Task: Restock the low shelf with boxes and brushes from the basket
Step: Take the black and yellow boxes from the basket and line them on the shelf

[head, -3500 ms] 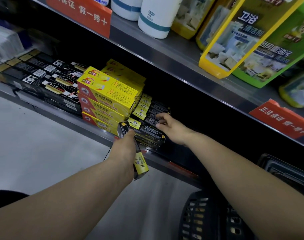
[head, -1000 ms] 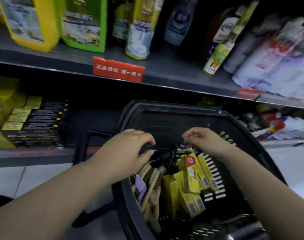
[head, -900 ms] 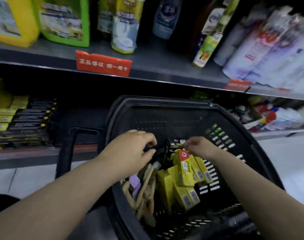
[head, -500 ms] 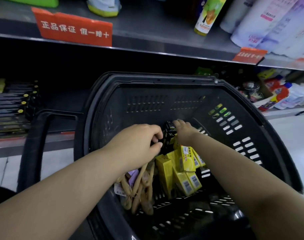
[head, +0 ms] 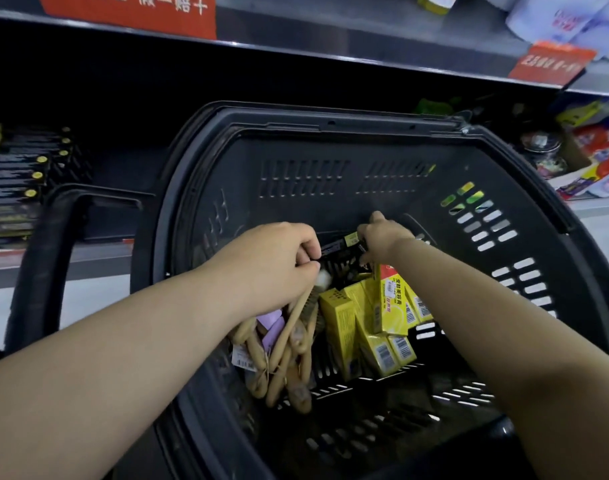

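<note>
My left hand (head: 271,268) and right hand (head: 382,237) are each gripping one end of a black box (head: 341,245). I am holding it near the far wall of the basket (head: 330,126), just above yellow boxes (head: 382,313) and brushes (head: 289,341).

Upper shelf (head: 330,32), grey metal, runs across the top of view. Red sign (head: 129,12) with white characters sits on its front edge at left. Second red sign (head: 549,65) further right, tilted, print too blurred to read. Bottle with a yellow base (head: 434,1) stands on the shelf near top centre, cut off by the frame. Pale wrapped packs (head: 566,22) with pink print crowd the top right corner. Lower down, far right: lidded glass jar (head: 542,154), and just beside it a jumble of red, yellow and white packets (head: 600,150). Small green item (head: 431,106) in the shadow under the shelf edge. Floor (head: 88,299) pale.
</note>
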